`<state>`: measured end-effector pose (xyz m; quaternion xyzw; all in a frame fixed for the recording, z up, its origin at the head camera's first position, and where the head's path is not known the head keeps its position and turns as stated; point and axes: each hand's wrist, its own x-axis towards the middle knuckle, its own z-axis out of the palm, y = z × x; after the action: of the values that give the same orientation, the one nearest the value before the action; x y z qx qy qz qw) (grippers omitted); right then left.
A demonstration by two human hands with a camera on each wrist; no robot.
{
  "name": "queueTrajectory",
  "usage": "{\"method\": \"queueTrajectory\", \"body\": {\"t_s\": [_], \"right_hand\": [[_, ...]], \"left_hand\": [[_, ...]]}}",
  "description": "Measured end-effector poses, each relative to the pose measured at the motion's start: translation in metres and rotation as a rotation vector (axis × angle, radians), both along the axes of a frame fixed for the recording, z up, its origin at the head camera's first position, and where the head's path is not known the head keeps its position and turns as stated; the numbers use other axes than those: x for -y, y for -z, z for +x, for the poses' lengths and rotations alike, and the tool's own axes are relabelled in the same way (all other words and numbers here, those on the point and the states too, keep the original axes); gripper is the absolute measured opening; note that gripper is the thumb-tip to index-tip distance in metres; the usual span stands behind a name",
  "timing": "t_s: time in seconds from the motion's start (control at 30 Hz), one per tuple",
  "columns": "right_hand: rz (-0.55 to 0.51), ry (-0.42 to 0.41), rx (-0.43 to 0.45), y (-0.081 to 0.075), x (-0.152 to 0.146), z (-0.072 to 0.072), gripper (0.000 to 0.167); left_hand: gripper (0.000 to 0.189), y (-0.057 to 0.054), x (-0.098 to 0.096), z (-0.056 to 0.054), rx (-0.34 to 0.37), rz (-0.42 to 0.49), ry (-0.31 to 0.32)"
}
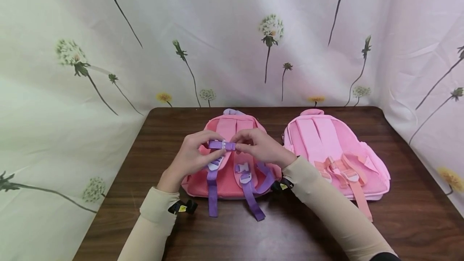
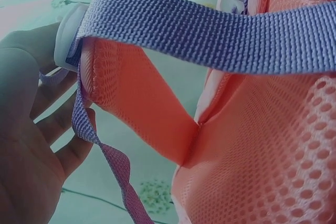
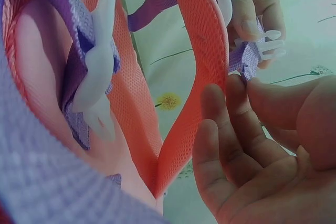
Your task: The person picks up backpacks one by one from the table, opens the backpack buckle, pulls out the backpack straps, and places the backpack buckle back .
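A coral-pink backpack (image 1: pixel 226 186) lies on the table with its shoulder straps facing up. Above it, my left hand (image 1: pixel 192 154) pinches a short purple webbing strap (image 1: pixel 215 144) at a white pronged buckle half (image 3: pixel 270 51). My right hand (image 1: pixel 259 146) holds the strap's other end between thumb and index finger, its remaining fingers loosely bent in the right wrist view. One padded shoulder strap (image 3: pixel 202 51) is lifted off the back panel. A white slider (image 2: pixel 68 38) on it sits beside my left palm. Another white buckle part (image 1: pixel 243 167) rests on the other shoulder strap.
To the right, a light pink backpack (image 1: pixel 304 142) with peach straps (image 1: pixel 357 196) lies close to my right forearm. Two loose purple strap tails (image 1: pixel 212 196) hang toward the front of the dark wooden table (image 1: pixel 145 164). A dandelion-print cloth (image 1: pixel 224 51) hangs behind.
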<state>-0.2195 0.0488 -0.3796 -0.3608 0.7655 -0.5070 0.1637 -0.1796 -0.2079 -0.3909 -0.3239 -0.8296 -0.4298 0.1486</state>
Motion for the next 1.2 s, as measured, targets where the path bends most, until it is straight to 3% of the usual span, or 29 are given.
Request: {"method": "queueTrajectory", "body": {"t_s": [0.33,0.7,1.2], "right_hand": [[-0.035,0.049,-0.015,-0.004,0.004,0.002,0.015],[-0.034,0.05,-0.001,-0.004,0.006,0.003,0.014],[0.051,0.057,-0.042,-0.002,0.011,0.002,0.013]], "left_hand": [[0.031,0.0,-0.003,-0.002,-0.009,0.029,0.036],[0.032,-0.003,-0.002,0.0,-0.014,0.028,0.026],[0.032,-0.001,-0.003,-0.002,-0.022,0.035,0.047]]}}
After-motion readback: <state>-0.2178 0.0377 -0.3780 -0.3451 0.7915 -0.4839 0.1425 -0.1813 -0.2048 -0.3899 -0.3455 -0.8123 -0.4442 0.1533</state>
